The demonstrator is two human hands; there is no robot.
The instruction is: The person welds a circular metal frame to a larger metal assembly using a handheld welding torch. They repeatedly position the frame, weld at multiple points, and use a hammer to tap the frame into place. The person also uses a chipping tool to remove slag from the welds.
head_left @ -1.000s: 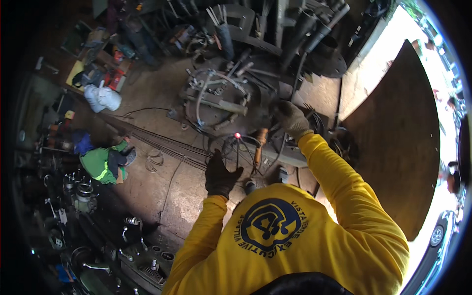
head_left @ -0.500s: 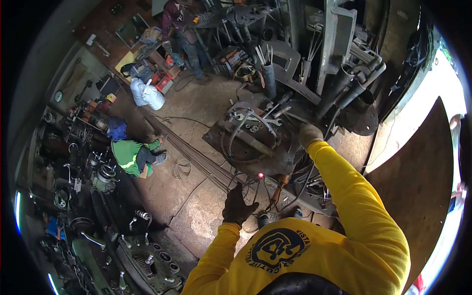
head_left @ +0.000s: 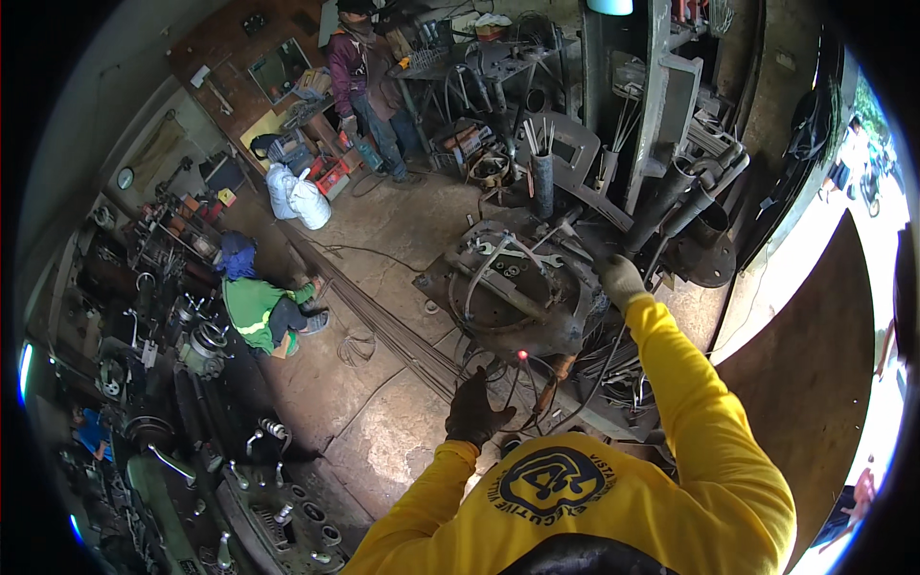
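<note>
1. The hands are well apart. The left hand (head_left: 475, 409), in a dark glove, is spread with its thumb away from the fingers, and nothing shows in it.
2. The right hand (head_left: 623, 278), in a pale glove, is farther forward, by the right side of the metal table (head_left: 565, 331). Its fingertips are hidden, so I cannot tell whether they grip anything.
3. A thin red-tipped rod (head_left: 522, 356) is ahead and to the right of the left fingertips, apart from them. What makes the tip red is unclear.
4. The metal ring (head_left: 479, 271) lies on the table, ahead of the left hand and left of the right one.
5. Good handling here, I judge, means holding the left fingers clear of that red tip, treating it as hot, and seating the right palm firmly before putting weight on it.
6. The rod's long axis runs roughly forward, its red tip pointing away from the body.
7. The ring, being round, points no one way; a flat bar (head_left: 517, 299) across it slants from ahead of the left hand back toward the right.
</note>
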